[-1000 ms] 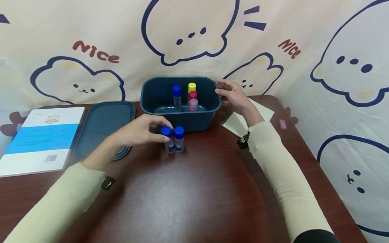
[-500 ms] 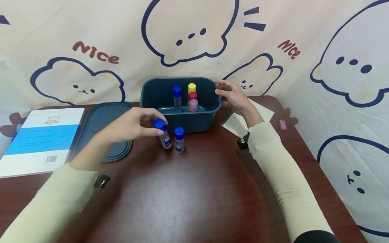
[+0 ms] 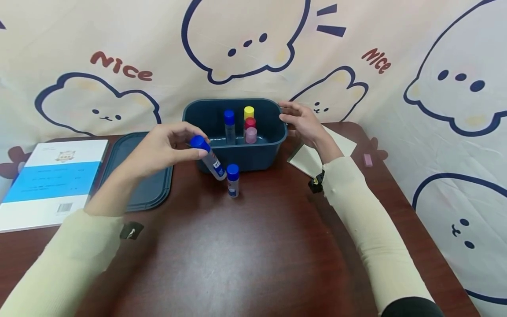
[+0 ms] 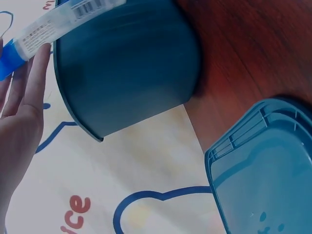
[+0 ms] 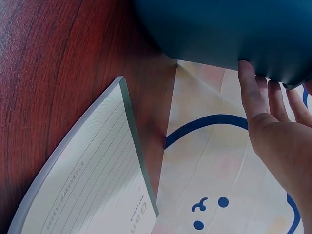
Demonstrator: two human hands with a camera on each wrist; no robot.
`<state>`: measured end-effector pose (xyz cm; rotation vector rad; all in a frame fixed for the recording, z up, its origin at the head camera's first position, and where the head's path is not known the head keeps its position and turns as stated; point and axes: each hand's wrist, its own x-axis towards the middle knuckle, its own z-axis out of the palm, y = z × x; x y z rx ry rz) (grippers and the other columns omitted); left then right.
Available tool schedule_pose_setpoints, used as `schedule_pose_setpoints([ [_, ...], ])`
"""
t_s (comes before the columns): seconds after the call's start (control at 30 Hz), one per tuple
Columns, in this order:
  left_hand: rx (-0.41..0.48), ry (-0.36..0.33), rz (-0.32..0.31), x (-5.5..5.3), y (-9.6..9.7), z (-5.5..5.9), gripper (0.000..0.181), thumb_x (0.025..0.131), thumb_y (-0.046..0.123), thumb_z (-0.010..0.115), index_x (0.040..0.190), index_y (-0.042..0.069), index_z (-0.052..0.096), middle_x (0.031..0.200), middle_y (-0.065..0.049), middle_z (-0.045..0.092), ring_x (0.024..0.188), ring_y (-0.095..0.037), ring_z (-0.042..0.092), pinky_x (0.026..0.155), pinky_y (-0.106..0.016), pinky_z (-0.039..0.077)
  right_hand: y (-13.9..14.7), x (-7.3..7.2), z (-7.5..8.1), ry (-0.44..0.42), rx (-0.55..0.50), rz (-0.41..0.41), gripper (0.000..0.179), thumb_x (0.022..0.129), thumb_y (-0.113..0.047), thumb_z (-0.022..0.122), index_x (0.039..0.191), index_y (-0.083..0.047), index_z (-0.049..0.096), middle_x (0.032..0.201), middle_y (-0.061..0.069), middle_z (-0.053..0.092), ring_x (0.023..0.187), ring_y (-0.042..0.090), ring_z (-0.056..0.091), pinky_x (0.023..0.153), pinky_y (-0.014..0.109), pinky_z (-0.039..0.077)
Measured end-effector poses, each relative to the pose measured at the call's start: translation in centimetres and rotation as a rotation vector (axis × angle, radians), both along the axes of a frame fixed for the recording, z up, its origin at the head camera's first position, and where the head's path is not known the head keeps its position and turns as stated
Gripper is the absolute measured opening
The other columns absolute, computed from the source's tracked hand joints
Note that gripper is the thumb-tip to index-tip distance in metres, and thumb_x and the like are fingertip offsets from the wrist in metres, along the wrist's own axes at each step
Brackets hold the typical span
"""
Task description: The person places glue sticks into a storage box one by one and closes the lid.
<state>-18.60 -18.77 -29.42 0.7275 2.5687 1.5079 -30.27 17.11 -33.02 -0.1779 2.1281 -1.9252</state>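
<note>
My left hand (image 3: pixel 160 147) pinches a clear glue stick (image 3: pixel 214 164) by its blue cap. The stick leans with its base down to the right, in front of the dark teal bin (image 3: pixel 249 157). In the left wrist view, its barcode label (image 4: pixel 87 9) shows beside the bin's end wall. A second blue-capped glue stick (image 3: pixel 233 181) stands upright on the table just right of the held one's base. My right hand (image 3: pixel 306 125) touches the bin's right end with extended fingers. Inside the bin stand a blue-capped tube (image 3: pixel 229 125) and yellow, red and pink-topped ones (image 3: pixel 250 125).
A matching teal lid (image 3: pixel 142 193) lies left of the bin, beside a white and blue book (image 3: pixel 51 180). Right of the bin lies a pale notebook (image 3: pixel 309 160), with a small pink block (image 3: pixel 368 160) near the table's right edge. A printed cloth (image 3: pixel 170 53) hangs behind.
My left hand has lifted one glue stick away from the other, moving left and up, and the stick has tilted. My right hand stays at the bin's right end.
</note>
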Motion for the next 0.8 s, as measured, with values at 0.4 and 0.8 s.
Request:
schedule_pose_setpoints([
  [0.4,0.281,-0.102,0.067,-0.2,-0.1,-0.2,0.023,0.094,0.009,0.074,0.116,0.007,0.069,0.11,-0.007,0.07,0.098,-0.024,0.068,0.078,-0.028,0.06,0.1,-0.1,0.0,-0.001,0.008,0.0,0.046,0.105,-0.011,0.055,0.15,-0.013,0.048,0.147,0.011,0.049,0.126,0.034,0.053,0.102,0.05,0.05],
  [0.8,0.703,-0.174,-0.039,-1.0,-0.4,-0.3,0.016,0.094,-0.007,0.066,0.11,-0.004,0.067,0.109,-0.019,0.068,0.094,-0.028,0.071,0.079,-0.041,0.059,-0.1,-0.1,0.0,-0.003,-0.001,-0.001,0.046,0.105,-0.01,0.054,0.15,-0.012,0.047,0.146,0.014,0.049,0.127,0.038,0.052,0.104,0.053,0.047],
])
